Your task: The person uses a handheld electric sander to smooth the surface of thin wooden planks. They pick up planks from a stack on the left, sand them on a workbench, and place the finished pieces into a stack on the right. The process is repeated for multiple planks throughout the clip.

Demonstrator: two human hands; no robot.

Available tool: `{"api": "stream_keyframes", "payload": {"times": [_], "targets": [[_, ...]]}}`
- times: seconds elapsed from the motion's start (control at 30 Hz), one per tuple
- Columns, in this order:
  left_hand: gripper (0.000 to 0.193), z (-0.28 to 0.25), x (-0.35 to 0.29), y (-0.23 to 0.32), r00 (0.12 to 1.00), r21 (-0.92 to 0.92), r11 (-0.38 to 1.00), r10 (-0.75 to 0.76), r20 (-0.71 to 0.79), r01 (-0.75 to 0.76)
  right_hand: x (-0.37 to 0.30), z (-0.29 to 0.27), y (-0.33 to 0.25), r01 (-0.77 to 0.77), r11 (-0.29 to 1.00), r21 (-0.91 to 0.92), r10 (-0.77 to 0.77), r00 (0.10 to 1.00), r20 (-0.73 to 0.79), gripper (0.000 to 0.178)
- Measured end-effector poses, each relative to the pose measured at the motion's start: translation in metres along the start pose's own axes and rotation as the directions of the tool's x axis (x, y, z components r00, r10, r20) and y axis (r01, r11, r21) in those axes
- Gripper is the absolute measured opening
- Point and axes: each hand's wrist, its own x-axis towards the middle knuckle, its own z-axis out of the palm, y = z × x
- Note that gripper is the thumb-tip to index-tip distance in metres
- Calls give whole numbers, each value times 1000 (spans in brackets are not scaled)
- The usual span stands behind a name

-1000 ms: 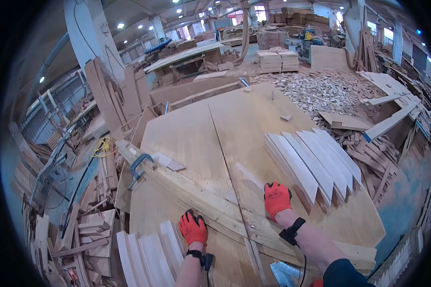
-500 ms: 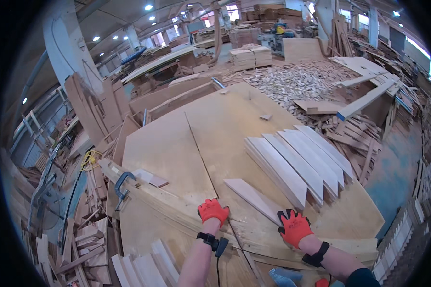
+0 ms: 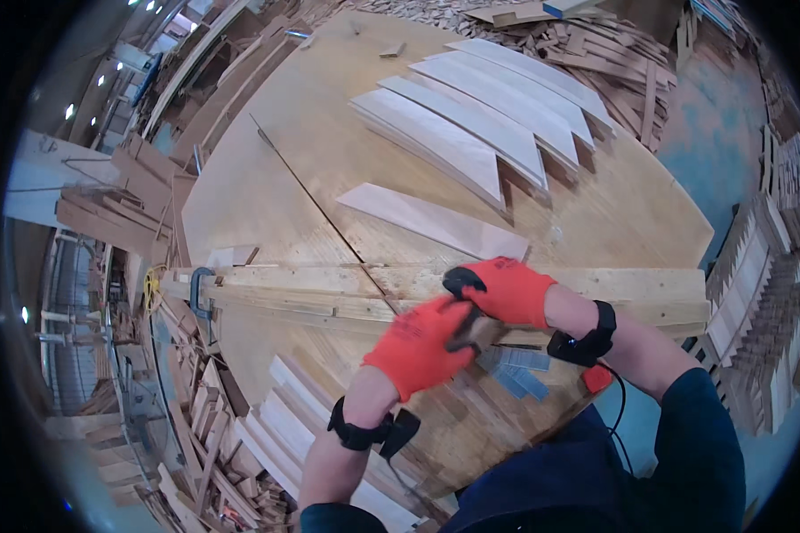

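Both hands wear bright orange knit gloves with dark fingertips. The left hand [image 3: 415, 346] and right hand [image 3: 502, 289] meet, fingers curled around a small wooden piece [image 3: 478, 333] just over the near edge of a long pale timber rail [image 3: 329, 289]. Beyond it lies a smooth tapered slat [image 3: 431, 222] on the round plywood tabletop [image 3: 267, 195], with bare board around it.

my left glove [image 3: 415, 345] and right glove [image 3: 504, 289] are bright orange-red with black fingertips. black wrist straps [image 3: 585, 336] sit on both arms; my sleeves are dark navy. the round tabletop [image 3: 267, 186] is pale yellow wood, the tapered boards [image 3: 480, 115] paler, the clamp [image 3: 197, 293] blue-grey.
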Motion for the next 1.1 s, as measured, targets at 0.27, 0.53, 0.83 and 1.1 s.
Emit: {"api": "stream_keyframes", "payload": {"times": [0.27,0.53,0.83,1.1], "targets": [[57,40,-22,-5,865,23,967,-215,-453,252,-6,2,-29,-192,767,612,78,975,209,44],[59,61,-113,-42,651,-637,765,-533,-540,98,83,-40,-49,220,865,451,-344,914,213,38],[71,65,-129,-98,449,-376,687,-706,-547,622,117,-28,-63,-11,732,-681,17,1000,2,65],[67,56,-93,-198,290,-273,670,-603,-743,690,97,2,0,-235,565,-791,241,964,-114,75]]}}
